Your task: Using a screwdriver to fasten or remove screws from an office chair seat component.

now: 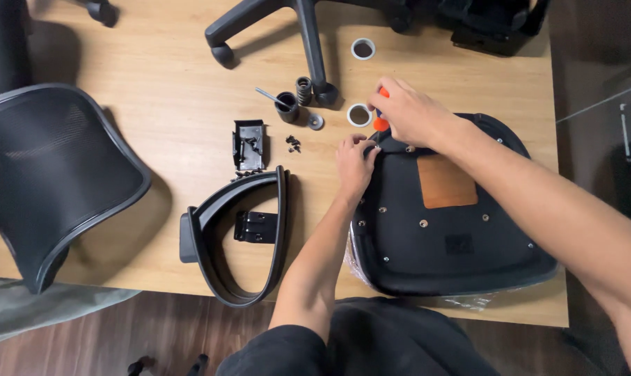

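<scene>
— Spotted any trouble there?

— Judged a slip most likely. Right grip (409,111) clenched around the short orange-handled screwdriver (381,124), tip down at the far-left rim of the black plastic seat pan (461,244). Could have skidded off and jabbed the fingers (360,147) of the left grip (356,161), parked right beside that tip.

— And the seat pan itself?

— Lay underside up at the table's (155,69) near right edge, partly past the front lip on crinkled clear wrap. Might have shifted under hard pressing, with only the left grip steadying it.

— Loose parts?

— Small black screws (293,143) scattered just left of the hands; easily knocked about by a forearm.

— Poses?

— Right arm reached in from the lower right across the seat pan, wrist bent, knuckles up. Left forearm came straight up from below, fingers curled onto the rim. Couldn't tell whether pinching something small or merely pressing.
</scene>
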